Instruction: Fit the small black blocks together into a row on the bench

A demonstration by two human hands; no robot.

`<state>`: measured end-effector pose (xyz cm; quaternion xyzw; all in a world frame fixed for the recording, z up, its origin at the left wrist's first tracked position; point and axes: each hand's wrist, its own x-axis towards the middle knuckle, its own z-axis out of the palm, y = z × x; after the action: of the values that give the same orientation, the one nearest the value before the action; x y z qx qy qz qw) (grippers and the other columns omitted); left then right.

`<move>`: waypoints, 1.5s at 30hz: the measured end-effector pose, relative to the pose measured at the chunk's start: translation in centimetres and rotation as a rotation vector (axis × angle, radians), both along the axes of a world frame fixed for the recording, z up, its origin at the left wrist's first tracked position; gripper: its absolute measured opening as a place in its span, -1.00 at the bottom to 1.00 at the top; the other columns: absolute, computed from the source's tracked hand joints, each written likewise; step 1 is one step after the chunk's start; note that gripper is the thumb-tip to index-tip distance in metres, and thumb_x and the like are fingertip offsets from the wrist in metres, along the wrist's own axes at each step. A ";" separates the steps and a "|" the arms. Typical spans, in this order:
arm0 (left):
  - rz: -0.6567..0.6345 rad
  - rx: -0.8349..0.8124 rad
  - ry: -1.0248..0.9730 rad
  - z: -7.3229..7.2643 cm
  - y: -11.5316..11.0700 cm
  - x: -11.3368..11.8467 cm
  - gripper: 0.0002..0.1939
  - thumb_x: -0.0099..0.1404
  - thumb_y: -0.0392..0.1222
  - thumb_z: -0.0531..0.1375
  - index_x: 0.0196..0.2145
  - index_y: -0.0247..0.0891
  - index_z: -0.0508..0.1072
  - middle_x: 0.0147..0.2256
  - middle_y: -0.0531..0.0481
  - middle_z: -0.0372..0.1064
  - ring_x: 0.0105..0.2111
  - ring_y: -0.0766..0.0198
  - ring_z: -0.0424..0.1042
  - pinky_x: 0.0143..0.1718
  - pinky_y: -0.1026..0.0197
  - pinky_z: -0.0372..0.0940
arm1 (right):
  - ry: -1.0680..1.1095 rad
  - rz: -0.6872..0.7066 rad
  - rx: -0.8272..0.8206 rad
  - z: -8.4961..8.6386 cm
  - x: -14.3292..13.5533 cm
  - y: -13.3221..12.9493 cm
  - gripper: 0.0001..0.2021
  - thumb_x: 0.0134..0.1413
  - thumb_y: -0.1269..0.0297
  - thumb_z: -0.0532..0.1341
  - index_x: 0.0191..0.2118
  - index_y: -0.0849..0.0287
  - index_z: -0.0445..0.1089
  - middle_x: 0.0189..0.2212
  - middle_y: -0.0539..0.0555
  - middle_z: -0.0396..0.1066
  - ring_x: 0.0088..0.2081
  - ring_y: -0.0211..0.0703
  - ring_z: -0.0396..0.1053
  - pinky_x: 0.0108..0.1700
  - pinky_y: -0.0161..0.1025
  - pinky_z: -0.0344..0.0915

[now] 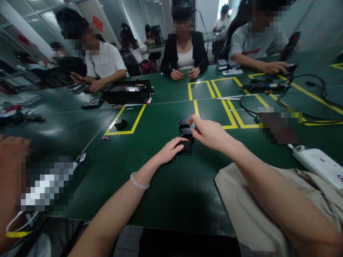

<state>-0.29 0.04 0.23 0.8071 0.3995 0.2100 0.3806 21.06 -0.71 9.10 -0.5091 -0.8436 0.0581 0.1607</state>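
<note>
Three small black pieces stand in a row on the green table (160,185), near the middle of the view. My left hand (171,150), with a pale bracelet (139,181) on its wrist, has its fingers on the nearest, flat black piece (186,150). Its thumb and fingers are a little apart. Beside the middle black block (187,133) and the farthest one (183,124) is my right hand (206,131), its fingers curled. Whether something small is between those fingertips is too unclear to tell.
Yellow tape outlines (233,126) mark the table beyond my hands. A small black block (120,123) and a long black case (128,91) lie left. Black cables (308,119), a white power bank (320,166) and beige cloth (241,200) are right. Several people sit around.
</note>
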 end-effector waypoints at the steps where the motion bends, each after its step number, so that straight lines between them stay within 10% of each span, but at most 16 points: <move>1: -0.002 0.003 0.000 0.0 0.0 0.0 -0.64 0.41 -0.08 -0.01 0.08 -0.21 0.33 0.02 -0.10 0.33 0.05 0.09 0.30 0.13 0.05 0.13 | 0.002 -0.002 -0.001 0.0 0.0 0.0 -0.76 0.25 0.19 -0.02 -0.03 0.12 0.19 -0.34 0.04 0.48 -0.37 -0.11 0.40 -0.48 -0.28 -0.09; 45: -0.005 0.000 -0.016 0.1 -0.1 0.1 -0.63 0.41 -0.06 -0.01 0.08 -0.23 0.34 0.04 -0.12 0.33 0.07 0.09 0.29 0.16 0.04 0.11 | -0.019 0.005 -0.002 -0.1 0.0 -0.1 -0.77 0.24 0.23 -0.03 -0.03 0.11 0.19 -0.38 0.04 0.47 -0.42 -0.13 0.37 -0.49 -0.29 -0.10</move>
<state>-0.20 -0.04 0.33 0.8065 0.3943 0.2156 0.3843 21.09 -0.79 9.01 -0.5076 -0.8463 0.0544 0.1520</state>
